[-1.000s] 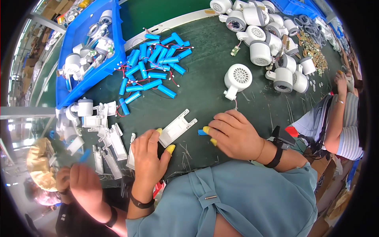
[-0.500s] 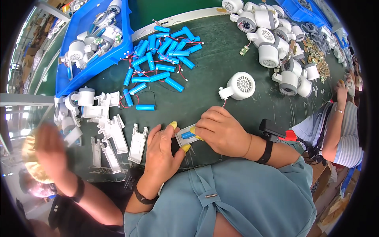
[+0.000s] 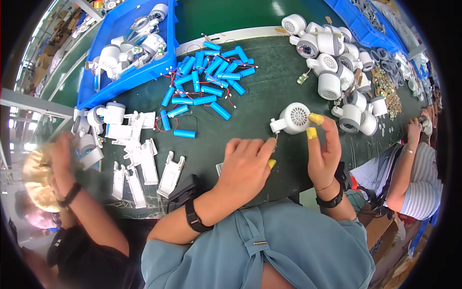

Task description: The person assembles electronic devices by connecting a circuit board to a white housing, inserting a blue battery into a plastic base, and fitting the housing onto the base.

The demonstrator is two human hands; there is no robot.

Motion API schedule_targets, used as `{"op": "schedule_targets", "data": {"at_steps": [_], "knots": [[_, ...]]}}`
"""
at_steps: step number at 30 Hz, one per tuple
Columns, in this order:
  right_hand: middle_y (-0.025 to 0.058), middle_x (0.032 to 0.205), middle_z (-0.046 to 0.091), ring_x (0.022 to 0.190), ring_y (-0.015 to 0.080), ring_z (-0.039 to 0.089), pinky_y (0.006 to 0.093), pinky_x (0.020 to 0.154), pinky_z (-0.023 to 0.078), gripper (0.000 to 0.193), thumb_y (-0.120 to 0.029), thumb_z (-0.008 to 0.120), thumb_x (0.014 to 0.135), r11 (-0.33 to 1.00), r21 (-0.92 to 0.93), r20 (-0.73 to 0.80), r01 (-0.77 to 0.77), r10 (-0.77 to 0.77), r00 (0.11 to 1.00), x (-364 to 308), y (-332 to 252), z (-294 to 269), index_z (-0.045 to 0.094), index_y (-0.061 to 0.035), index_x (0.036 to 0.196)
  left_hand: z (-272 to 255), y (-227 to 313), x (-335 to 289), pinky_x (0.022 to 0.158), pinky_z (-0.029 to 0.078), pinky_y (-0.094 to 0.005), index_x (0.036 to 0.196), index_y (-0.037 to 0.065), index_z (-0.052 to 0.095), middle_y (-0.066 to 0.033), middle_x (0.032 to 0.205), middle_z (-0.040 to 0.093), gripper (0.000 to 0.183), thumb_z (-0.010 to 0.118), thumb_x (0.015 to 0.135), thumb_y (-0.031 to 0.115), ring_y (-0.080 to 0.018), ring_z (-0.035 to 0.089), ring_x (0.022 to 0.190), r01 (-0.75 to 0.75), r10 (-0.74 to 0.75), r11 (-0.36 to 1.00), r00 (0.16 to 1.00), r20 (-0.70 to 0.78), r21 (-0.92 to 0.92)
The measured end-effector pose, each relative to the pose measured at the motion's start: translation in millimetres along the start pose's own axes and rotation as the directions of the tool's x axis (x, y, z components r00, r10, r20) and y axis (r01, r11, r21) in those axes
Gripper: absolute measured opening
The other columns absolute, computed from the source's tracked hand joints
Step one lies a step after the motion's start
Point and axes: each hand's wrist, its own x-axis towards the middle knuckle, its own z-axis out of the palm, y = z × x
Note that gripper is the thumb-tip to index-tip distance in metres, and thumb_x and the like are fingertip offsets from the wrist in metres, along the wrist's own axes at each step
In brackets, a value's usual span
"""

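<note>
A white fan head [image 3: 293, 119] with a round slotted grille and short neck lies on the dark green bench. Just right of it, my right hand [image 3: 325, 156] has its yellow-tipped thumb and forefinger apart, holding nothing; whether they touch the rim I cannot tell. My left hand [image 3: 246, 166] is curled palm down below the fan's neck, its forefinger by the thin wire there. It covers most of a white shell [image 3: 219, 169], whose edge shows past the fingers. What the left fingers grip is hidden. Loose blue cylindrical batteries [image 3: 204, 100] with red and black leads lie beyond.
White plastic shells [image 3: 171, 174] lie to the left. A blue bin [image 3: 167, 67] with fan parts stands at far left. More fan heads [image 3: 330, 85] and small circuit boards [image 3: 389, 94] are heaped at right. A co-worker's arm [image 3: 91, 214] is at left; another person's arm [image 3: 403, 159] at right.
My right hand has left the white shell and moved right to the fan head's side. My left hand has shifted right over the shell. The blue battery in it is now covered.
</note>
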Motion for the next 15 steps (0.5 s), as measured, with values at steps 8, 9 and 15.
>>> {"op": "schedule_targets", "data": {"at_steps": [8,9,15], "knots": [[0.0064,0.12,0.057,0.115,0.0145,0.054,0.0273,0.102,0.039,0.028,0.005,0.053,0.096,0.972,0.174,0.119,-0.158,0.138,0.983,-5,9,-7,0.056,0.0024,0.123,-35,-13,3,0.084,0.048,-0.0308,0.122,0.004,0.055,-0.0042,0.101,0.065,0.036,0.066,0.087,0.003,-0.0163,0.064,0.092,0.56,-0.238,0.444,0.826,0.511,-0.699],[0.0085,0.115,0.058,0.109,0.017,0.055,0.0279,0.098,0.04,0.027,0.006,0.053,0.093,0.968,0.189,0.086,-0.165,0.151,0.985,-5,8,-5,0.058,0.0019,0.119,-44,-18,-5,0.083,0.048,-0.0259,0.124,0.002,0.055,-0.0026,0.103,0.063,0.035,0.066,0.09,0.004,-0.0127,0.061,0.097,0.503,-0.209,0.156,0.858,0.469,-0.85],[0.0089,0.109,0.06,0.102,0.0169,0.057,0.0276,0.094,0.042,0.026,0.007,0.053,0.091,0.936,0.256,0.148,-0.243,0.211,0.966,-7,10,-5,0.059,0.0012,0.115,-168,-36,-66,0.086,0.049,-0.0278,0.116,-0.002,0.06,-0.0086,0.107,0.065,0.032,0.065,0.086,0.006,-0.0157,0.062,0.097,0.296,-0.54,0.371,0.84,0.056,-0.88]]}}
